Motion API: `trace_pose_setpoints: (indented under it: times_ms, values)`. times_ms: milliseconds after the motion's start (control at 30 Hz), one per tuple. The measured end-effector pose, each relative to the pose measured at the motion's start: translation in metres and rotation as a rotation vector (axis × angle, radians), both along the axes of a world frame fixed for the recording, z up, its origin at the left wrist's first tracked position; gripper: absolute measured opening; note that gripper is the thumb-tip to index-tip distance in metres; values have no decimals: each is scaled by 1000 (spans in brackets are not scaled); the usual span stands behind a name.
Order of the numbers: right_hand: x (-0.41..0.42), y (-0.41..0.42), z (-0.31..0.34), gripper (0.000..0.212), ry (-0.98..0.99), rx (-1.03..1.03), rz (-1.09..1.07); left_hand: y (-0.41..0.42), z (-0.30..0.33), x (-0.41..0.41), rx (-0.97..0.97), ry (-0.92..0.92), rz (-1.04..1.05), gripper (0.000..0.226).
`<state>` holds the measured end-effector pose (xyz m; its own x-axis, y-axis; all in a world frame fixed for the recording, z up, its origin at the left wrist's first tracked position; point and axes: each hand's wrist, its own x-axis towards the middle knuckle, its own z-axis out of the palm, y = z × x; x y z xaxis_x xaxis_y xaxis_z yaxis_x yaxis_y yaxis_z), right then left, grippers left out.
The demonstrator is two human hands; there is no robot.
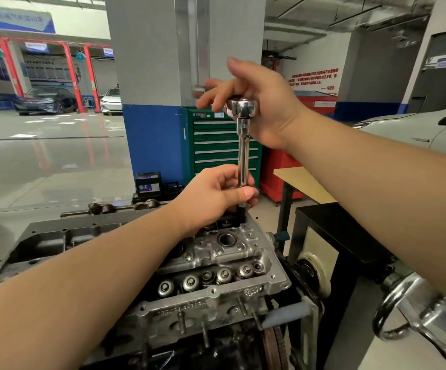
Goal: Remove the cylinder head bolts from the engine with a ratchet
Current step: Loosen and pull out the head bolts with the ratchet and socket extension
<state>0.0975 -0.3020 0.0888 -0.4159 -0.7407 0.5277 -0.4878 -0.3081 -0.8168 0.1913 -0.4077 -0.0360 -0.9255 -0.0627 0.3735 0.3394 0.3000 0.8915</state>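
Chrome ratchet (241, 108), long shiny extension (243, 158) upright, dark socket (241, 213)

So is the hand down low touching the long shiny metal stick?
Touching. The head view shows the left hand with its thumb and fingers curled round the lower part of the extension bar, just above the cylinder head.

Head-worn camera looks forward and down, close over the engine (216, 284)
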Motion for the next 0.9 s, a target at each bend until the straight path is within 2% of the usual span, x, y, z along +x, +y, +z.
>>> trace_pose_setpoints:
  times_ms: [67,133,333,433,533,633,700,900]
  values:
    - [4,-10,-3,55,-34,-64,13,1,-1,0,17,-1,5,13]
    - [5,-8,-5,56,12,-89,-53,2,-3,0,21,0,18,13]
    - [10,10,2,60,450,-29,-558,2,-5,1,-107,41,62,29]
    - [13,8,6,64,572,34,-671,0,-5,-1,-158,56,105,26]
    - [13,5,3,64,523,9,-599,-1,-6,-2,-119,44,99,20]
    - [6,10,-2,57,310,-67,-307,-2,-7,-2,-113,36,88,19]
    - [-1,14,-7,57,258,-92,-197,-2,-6,-3,-97,31,82,17]
    - [-4,8,-16,54,629,-142,-411,-2,-6,-5,-85,26,88,14]
